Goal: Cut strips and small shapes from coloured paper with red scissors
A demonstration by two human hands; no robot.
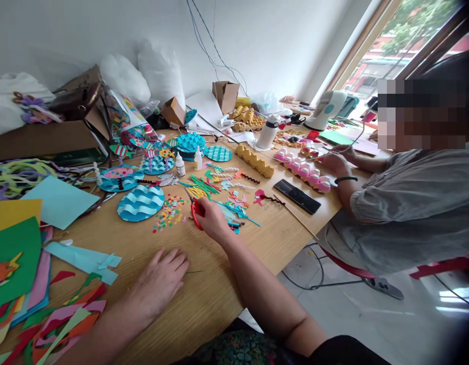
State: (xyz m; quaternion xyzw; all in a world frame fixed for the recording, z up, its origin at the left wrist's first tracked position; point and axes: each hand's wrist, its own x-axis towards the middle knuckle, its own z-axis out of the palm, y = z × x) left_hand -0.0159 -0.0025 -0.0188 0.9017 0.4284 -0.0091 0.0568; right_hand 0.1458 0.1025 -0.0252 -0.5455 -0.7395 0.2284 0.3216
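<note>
My right hand [210,218] is closed around the red-handled scissors [197,213], whose blades point away over the table toward a pile of thin green and yellow paper strips [204,186]. Small round confetti dots [169,215] lie just left of the scissors. Cut blue paper strips [247,215] spread to the right of that hand. My left hand [162,278] rests palm down on the wooden table, fingers stretched out, holding nothing. Beyond it stands a blue disc with wavy light-blue paper strips [140,203]. Pale blue cut paper [80,257] lies to its left.
Coloured sheets [16,258] and paper scraps [73,319] cover the left side. Two small white glue bottles [180,166], decorated discs [118,178], yellow egg carton [254,160] and a white flask [268,133] stand farther back. A black phone-like slab [297,196] lies right, near a seated person [405,203].
</note>
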